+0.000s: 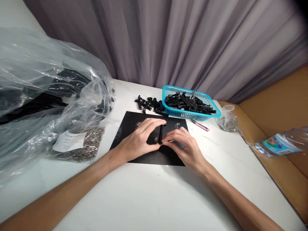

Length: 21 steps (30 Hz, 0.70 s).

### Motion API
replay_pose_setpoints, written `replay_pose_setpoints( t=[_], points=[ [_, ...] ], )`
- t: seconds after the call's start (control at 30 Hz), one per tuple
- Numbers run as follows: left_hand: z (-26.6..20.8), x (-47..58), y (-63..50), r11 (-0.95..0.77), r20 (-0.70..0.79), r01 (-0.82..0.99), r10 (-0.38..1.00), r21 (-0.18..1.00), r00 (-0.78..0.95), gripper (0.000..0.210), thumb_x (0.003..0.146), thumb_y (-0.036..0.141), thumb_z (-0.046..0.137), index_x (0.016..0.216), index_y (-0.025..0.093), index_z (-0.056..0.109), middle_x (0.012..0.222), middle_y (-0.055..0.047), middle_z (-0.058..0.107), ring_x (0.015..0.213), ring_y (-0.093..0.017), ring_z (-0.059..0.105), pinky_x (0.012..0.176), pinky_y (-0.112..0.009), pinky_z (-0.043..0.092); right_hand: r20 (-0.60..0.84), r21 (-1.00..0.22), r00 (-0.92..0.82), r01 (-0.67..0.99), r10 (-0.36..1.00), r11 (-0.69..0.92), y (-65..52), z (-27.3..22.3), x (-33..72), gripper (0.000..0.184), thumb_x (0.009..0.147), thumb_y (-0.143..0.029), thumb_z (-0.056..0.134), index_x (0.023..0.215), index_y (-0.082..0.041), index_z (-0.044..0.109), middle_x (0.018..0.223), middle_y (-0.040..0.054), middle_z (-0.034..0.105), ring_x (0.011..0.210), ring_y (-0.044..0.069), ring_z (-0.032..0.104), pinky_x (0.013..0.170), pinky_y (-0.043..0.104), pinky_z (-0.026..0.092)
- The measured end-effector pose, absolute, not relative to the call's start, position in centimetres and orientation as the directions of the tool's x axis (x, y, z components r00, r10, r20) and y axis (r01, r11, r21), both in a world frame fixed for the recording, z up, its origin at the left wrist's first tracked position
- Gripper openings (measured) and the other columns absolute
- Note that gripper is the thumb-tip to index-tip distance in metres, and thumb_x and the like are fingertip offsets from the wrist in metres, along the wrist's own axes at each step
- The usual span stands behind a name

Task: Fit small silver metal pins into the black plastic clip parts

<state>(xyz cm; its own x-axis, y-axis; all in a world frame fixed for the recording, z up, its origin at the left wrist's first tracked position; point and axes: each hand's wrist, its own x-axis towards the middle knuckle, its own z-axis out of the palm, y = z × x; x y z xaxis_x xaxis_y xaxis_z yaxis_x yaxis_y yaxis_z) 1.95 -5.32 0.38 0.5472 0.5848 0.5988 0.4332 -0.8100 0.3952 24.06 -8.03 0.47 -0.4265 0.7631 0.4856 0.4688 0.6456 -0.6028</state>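
My left hand grips a slim black plastic part end to end, its fingers at the far end and the thumb at the near end. At that near end, the thumb and fingertips of my right hand are pinched together against the part. Whatever small piece they may hold is too small to make out. Both hands are above a black mat. Little piles of shiny metal pieces lie on the mat, with another small cluster close to the part.
Behind the mat stands a blue basket full of black plastic parts, with loose ones beside it. A pink-handled cutter lies at right, near a small bag. Large plastic bags and a labelled bag of metal pieces fill the left.
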Motion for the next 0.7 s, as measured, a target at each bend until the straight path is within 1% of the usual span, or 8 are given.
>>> replay_pose_setpoints(
  t=[0.13, 0.27, 0.33, 0.43, 0.5, 0.57, 0.63, 0.7],
  points=[
    [0.33, 1.98, -5.34, -0.815, 0.600, 0.428, 0.579, 0.391, 0.552, 0.066, 0.086, 0.007, 0.071, 0.145, 0.024, 0.048, 0.136, -0.010, 0.062, 0.133, -0.028, 0.059, 0.115, -0.048, 0.052, 0.487, -0.540, -0.501, 0.471, 0.715, 0.698, -7.85, 0.40, 24.40, 0.015, 0.104, -0.020, 0.059, 0.098, -0.024, 0.072, 0.101, 0.0036, 0.076, 0.082, 0.020, 0.058, 0.078, 0.037, 0.046],
    [0.26, 2.00, -5.32, -0.821, 0.611, 0.430, 0.568, 0.375, 0.552, 0.064, 0.086, 0.006, 0.071, 0.143, 0.022, 0.048, 0.135, -0.011, 0.063, 0.132, -0.027, 0.059, 0.116, -0.047, 0.052, 0.514, -0.396, -0.567, 0.508, 0.643, 0.765, -7.85, 0.31, 24.56, 0.020, 0.106, -0.017, 0.052, 0.101, -0.023, 0.071, 0.103, 0.0038, 0.077, 0.080, 0.021, 0.054, 0.075, 0.037, 0.046],
    [0.24, 2.02, -5.32, -0.822, 0.611, 0.430, 0.566, 0.373, 0.553, 0.063, 0.087, 0.008, 0.071, 0.144, 0.022, 0.048, 0.135, -0.011, 0.063, 0.132, -0.027, 0.059, 0.115, -0.047, 0.052, 0.512, -0.336, -0.587, 0.535, 0.627, 0.775, -7.98, 0.47, 24.54, 0.023, 0.107, -0.017, 0.049, 0.102, -0.023, 0.071, 0.104, 0.0041, 0.078, 0.078, 0.021, 0.052, 0.073, 0.038, 0.046],
    [0.16, 2.08, -5.31, -0.820, 0.609, 0.432, 0.570, 0.375, 0.552, 0.061, 0.088, 0.010, 0.072, 0.143, 0.023, 0.048, 0.135, -0.010, 0.063, 0.131, -0.027, 0.060, 0.115, -0.048, 0.052, 0.496, -0.301, -0.601, 0.559, 0.627, 0.773, -8.22, 0.83, 24.44, 0.026, 0.108, -0.017, 0.046, 0.102, -0.023, 0.071, 0.104, 0.0045, 0.078, 0.077, 0.022, 0.051, 0.071, 0.039, 0.046],
    [0.04, 2.13, -5.30, -0.820, 0.611, 0.432, 0.570, 0.376, 0.549, 0.060, 0.088, 0.011, 0.072, 0.142, 0.023, 0.049, 0.134, -0.011, 0.064, 0.131, -0.027, 0.060, 0.114, -0.047, 0.052, 0.478, -0.310, -0.605, 0.563, 0.637, 0.767, -8.31, 0.97, 24.39, 0.026, 0.107, -0.016, 0.047, 0.101, -0.023, 0.071, 0.104, 0.0048, 0.077, 0.078, 0.022, 0.050, 0.071, 0.038, 0.047],
    [-0.10, 2.20, -5.31, -0.821, 0.614, 0.430, 0.568, 0.376, 0.548, 0.060, 0.087, 0.010, 0.072, 0.141, 0.022, 0.050, 0.133, -0.011, 0.064, 0.129, -0.027, 0.061, 0.112, -0.047, 0.053, 0.451, -0.347, -0.601, 0.563, 0.660, 0.750, -8.30, 0.96, 24.40, 0.024, 0.106, -0.016, 0.049, 0.101, -0.023, 0.071, 0.103, 0.0054, 0.077, 0.081, 0.022, 0.051, 0.072, 0.038, 0.048],
    [-0.21, 2.26, -5.31, -0.824, 0.615, 0.429, 0.563, 0.369, 0.552, 0.061, 0.086, 0.008, 0.072, 0.141, 0.023, 0.050, 0.132, -0.011, 0.065, 0.127, -0.028, 0.062, 0.110, -0.047, 0.055, 0.412, -0.423, -0.585, 0.557, 0.699, 0.715, -8.19, 0.89, 24.44, 0.020, 0.105, -0.017, 0.054, 0.099, -0.024, 0.072, 0.101, 0.0057, 0.076, 0.084, 0.022, 0.054, 0.075, 0.038, 0.050],
    [-0.24, 2.29, -5.28, -0.834, 0.621, 0.424, 0.547, 0.353, 0.561, 0.062, 0.084, 0.007, 0.071, 0.141, 0.022, 0.050, 0.130, -0.011, 0.067, 0.124, -0.028, 0.063, 0.108, -0.048, 0.056, 0.361, -0.532, -0.558, 0.535, 0.747, 0.656, -8.01, 0.85, 24.49, 0.013, 0.102, -0.021, 0.062, 0.096, -0.025, 0.073, 0.099, 0.0047, 0.075, 0.087, 0.022, 0.059, 0.081, 0.039, 0.051]
  ],
)
